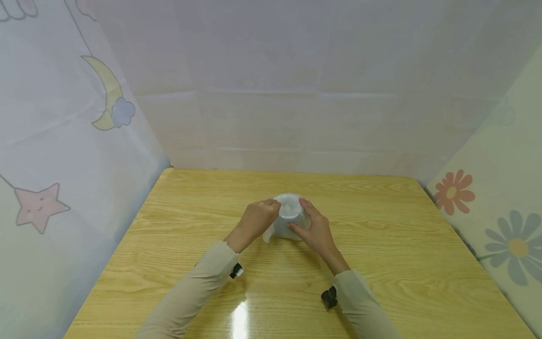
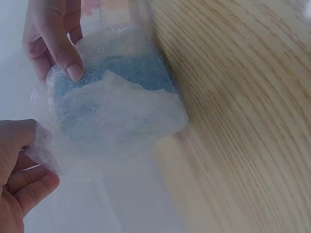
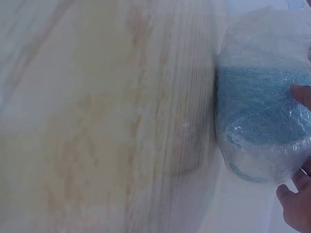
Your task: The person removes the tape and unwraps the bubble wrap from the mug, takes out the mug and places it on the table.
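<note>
A rounded bluish bundle wrapped in bubble wrap (image 1: 284,229) stands on the wooden table; its pale, round upper end shows in the head view. Through the clear layers the blue content (image 3: 257,104) is visible, but its kind is hidden. My left hand (image 1: 259,217) pinches a gathered edge of the wrap at the bundle's upper left, seen close in the left wrist view. On the other side my right hand (image 1: 316,230) grips the bundle, thumb on its front and fingers at the upper rim. A loose flap of wrap (image 1: 268,234) hangs at the left.
The wooden table (image 1: 203,197) extends around the bundle on all sides. Behind it rises a pale sheet wall (image 1: 271,122), with printed side sheets at left and right. Dark wrist devices (image 1: 329,297) sit under both sleeves.
</note>
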Demonstrator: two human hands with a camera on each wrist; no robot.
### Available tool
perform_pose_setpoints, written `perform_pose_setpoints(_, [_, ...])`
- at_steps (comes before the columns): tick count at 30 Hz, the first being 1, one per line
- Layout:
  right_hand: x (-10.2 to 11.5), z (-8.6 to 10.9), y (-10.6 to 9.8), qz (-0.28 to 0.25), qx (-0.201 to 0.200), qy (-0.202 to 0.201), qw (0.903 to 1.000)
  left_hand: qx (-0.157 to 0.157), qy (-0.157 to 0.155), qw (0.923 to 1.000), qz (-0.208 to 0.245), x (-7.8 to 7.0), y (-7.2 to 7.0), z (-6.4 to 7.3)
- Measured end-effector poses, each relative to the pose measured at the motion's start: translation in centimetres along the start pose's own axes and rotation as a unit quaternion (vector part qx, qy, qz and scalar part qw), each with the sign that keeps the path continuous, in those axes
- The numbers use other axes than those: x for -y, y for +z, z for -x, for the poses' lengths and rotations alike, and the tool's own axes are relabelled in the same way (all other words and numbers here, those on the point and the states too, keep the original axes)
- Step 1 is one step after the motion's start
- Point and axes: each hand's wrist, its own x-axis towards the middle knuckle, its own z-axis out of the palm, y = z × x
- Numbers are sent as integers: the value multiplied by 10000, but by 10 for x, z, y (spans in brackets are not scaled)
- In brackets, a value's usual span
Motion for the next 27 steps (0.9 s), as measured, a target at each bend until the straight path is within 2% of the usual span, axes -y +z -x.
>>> perform_pose_setpoints(10, [-1, 0, 0, -9, 42, 116, 9999, -117, -156, 9992, 349, 1, 0, 1])
perform_pose_setpoints(17, [-2, 0, 1, 40, 54, 113, 9999, -359, -275, 9970, 623, 4, 0, 2])
perform_pose_setpoints(21, [-2, -1, 0, 53, 25, 68, 10000, -581, -475, 9911, 1096, 7, 2, 2])
perform_pose_setpoints(27, [-2, -1, 0, 84, -5, 142, 9999, -712, -958, 9749, 1881, 13, 6, 4])
